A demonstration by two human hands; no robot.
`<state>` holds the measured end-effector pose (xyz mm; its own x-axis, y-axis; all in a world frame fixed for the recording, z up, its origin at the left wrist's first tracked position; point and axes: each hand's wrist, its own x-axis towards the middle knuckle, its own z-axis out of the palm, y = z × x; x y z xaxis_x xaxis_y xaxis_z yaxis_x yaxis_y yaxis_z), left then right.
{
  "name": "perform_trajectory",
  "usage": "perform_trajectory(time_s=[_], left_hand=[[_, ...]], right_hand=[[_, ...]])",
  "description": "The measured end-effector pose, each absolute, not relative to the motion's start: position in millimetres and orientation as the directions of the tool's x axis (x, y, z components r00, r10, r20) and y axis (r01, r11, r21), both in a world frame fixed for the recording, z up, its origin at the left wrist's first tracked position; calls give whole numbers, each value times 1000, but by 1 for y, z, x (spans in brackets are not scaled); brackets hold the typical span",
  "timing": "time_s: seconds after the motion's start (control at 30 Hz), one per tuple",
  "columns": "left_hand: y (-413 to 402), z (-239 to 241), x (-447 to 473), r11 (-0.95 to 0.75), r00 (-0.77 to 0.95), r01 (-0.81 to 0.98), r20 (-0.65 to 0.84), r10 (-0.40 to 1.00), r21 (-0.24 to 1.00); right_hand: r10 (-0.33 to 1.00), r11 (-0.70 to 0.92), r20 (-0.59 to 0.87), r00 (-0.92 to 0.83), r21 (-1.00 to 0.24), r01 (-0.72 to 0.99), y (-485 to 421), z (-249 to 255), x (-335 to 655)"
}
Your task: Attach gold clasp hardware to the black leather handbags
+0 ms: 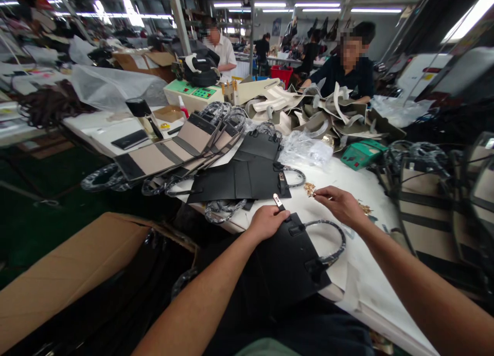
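My left hand (267, 221) is closed on the edge of a black handbag panel (283, 266), thumb on top. A small tab with a shiny metal plate (277, 200) sticks up beside its fingers. The panel's plastic-wrapped handle (339, 240) loops out to the right over the white table. My right hand (341, 204) has its fingers pinched together at a small pile of gold-coloured metal pieces (309, 188); what lies between the fingertips is too small to make out. Beyond my left hand lies another black bag panel (247, 180) with a metal clasp (281, 177).
Stacked beige-and-black bag pieces (162, 153) lie at the left, more (422, 207) at the right. A green box (363, 154), a clear plastic bag (306, 149) and a cardboard box (73, 263) are nearby. A co-worker (347, 70) sits across the white table (376, 289).
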<state>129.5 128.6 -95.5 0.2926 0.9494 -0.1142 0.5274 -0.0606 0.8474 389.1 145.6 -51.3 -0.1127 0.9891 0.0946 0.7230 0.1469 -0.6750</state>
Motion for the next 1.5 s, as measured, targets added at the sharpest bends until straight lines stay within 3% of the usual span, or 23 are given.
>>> perform_trajectory(time_s=[0.1,0.23,0.63,0.9,1.2,1.5], left_hand=[[129,-98,129,-69,306,493,-99,947,867],[130,-101,130,-56,301,485,-106,948,873],[134,-100,130,-56,331,451,-108,937,891],[136,-99,132,-53,334,486,-129,934,872],[135,-98,132,-87,338,503,-103,935,860],[136,-99,135,-66,313,560,-137,940,826]], right_hand=[[973,185,60,-225,-782,594,124,-34,363],[930,223,12,-368,-813,538,107,-32,338],[918,266,24,-395,-776,572,104,-60,344],[827,493,125,-548,-630,600,106,-66,343],[760,605,128,-637,-497,622,105,-72,342],[724,681,31,-689,-188,707,101,-62,325]])
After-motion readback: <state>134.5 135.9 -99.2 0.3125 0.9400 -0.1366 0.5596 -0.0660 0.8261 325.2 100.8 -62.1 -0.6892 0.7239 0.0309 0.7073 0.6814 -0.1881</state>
